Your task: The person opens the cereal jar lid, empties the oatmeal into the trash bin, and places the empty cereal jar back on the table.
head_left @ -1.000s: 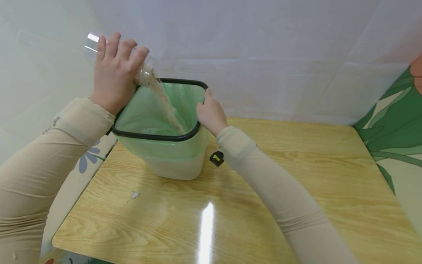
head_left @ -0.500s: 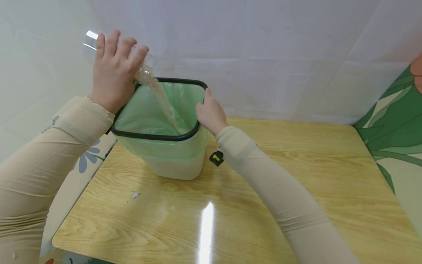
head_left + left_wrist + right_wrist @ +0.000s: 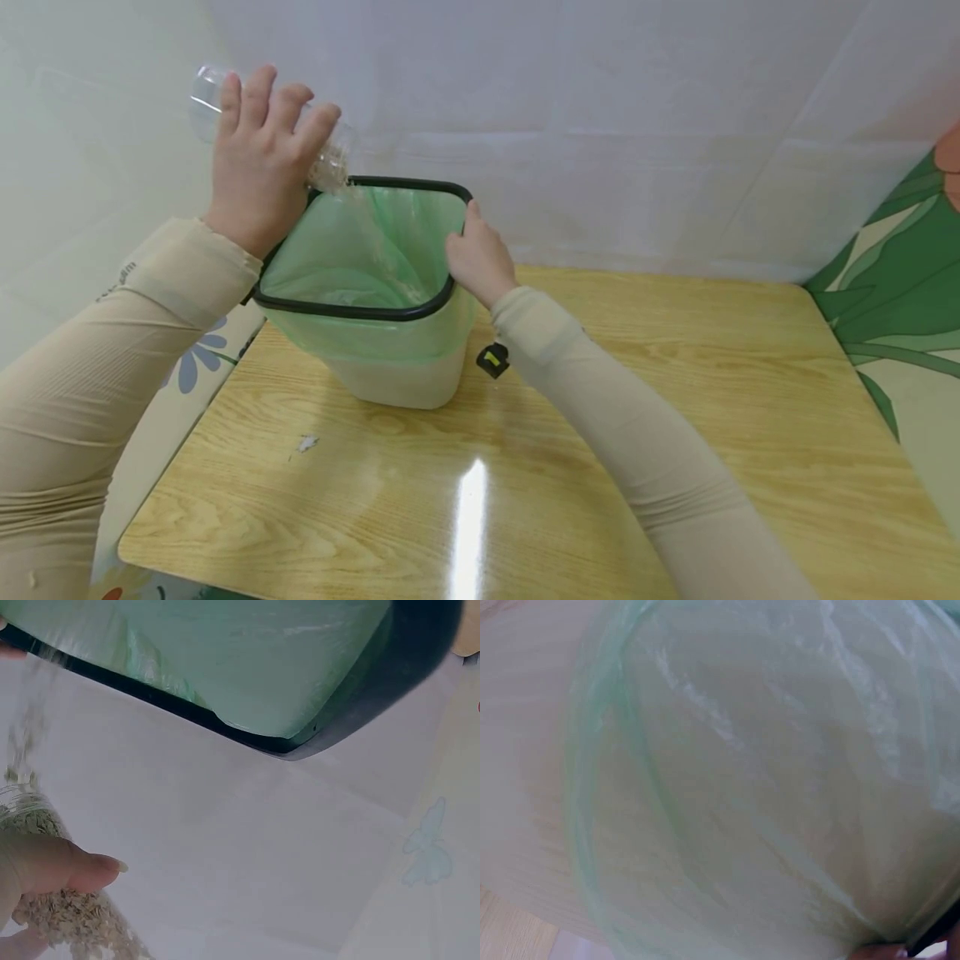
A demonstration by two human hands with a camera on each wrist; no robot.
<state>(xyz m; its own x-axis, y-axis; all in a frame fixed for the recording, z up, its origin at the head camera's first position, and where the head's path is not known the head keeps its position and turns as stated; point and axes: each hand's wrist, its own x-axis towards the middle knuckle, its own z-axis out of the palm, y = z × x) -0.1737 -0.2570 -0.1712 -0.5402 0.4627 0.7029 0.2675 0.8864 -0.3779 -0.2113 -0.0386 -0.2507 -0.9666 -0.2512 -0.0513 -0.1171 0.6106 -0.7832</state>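
My left hand (image 3: pixel 262 167) grips a clear plastic bottle (image 3: pixel 207 98) above the far left side of a waste bin (image 3: pixel 397 382). The bottle is tilted mouth-down, and a thin stream of pale flakes (image 3: pixel 371 233) falls from it into the bin. In the left wrist view, beige-brown flakes (image 3: pixel 75 921) still lie inside the bottle under my thumb (image 3: pixel 82 868). A green bag (image 3: pixel 322 258) lines the bin, held by a black rim (image 3: pixel 341 312). My right hand (image 3: pixel 482 257) grips that rim on the right side, thumb on top. The right wrist view shows mostly the bag's crinkled outer side (image 3: pixel 742 772).
The bin stands on a wood-grain table (image 3: pixel 675 400), against a white sheeted wall (image 3: pixel 637 150). A small black object with a yellow mark (image 3: pixel 492 360) shows beside my right sleeve. A scrap of white (image 3: pixel 307 443) lies on the table at front left.
The stream from the bottle has thinned, and the bottle's raised end has lifted slightly. The right hand and the bin have stayed in place.
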